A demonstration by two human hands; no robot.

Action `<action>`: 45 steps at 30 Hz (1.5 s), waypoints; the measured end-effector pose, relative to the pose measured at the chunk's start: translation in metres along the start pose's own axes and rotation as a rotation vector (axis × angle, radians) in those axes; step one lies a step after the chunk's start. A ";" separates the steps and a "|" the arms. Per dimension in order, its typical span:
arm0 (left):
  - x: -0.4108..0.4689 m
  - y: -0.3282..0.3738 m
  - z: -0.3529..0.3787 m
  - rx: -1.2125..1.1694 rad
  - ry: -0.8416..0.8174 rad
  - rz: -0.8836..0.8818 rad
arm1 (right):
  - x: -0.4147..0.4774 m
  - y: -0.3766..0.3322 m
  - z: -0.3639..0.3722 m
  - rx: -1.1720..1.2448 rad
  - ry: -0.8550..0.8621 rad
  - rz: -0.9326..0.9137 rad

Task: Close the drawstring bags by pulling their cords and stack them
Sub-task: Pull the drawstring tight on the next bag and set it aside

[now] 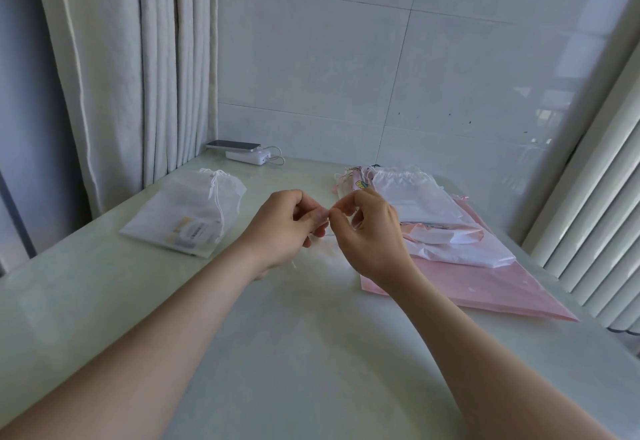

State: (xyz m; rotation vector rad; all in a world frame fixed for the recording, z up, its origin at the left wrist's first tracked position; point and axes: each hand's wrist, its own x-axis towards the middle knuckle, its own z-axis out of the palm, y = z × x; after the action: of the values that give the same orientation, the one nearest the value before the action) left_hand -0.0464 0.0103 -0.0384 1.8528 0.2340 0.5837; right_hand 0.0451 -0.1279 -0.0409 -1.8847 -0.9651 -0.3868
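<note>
A pale desk (pixel 294 353) fills a tiled corner, with a curtain (pixel 114 76) on the left. Over its middle, the left hand (pixel 284 228) and right hand (pixel 370 235) meet fingertip to fingertip, each grip narrow, pinching a thin cord (pixel 330 232) that is barely visible. A closed white bag (pixel 187 211) lies well to the left. More bags are piled on a pink bag (pixel 485 287) just right of the hands.

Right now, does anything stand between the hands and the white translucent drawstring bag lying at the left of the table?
Nothing visible does. Only bare pale tabletop lies between the left hand and that white translucent drawstring bag. Both that hand and the right hand pinch what looks like a thin pale cord.
</note>
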 end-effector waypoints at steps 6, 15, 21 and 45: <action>-0.002 0.001 -0.001 0.254 0.002 0.135 | -0.002 -0.004 -0.002 0.054 -0.059 0.072; -0.003 0.004 -0.006 0.337 -0.022 0.217 | -0.003 -0.007 -0.004 0.093 -0.044 0.088; 0.000 0.003 -0.006 0.295 -0.025 0.143 | -0.001 0.005 -0.007 -0.113 0.002 -0.152; -0.012 0.013 -0.006 0.470 -0.172 0.072 | 0.002 -0.009 -0.009 0.561 -0.040 0.326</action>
State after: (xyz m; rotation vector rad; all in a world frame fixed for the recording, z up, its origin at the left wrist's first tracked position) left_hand -0.0611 0.0055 -0.0277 2.3613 0.2017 0.4377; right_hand 0.0403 -0.1328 -0.0296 -1.4948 -0.6812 0.1126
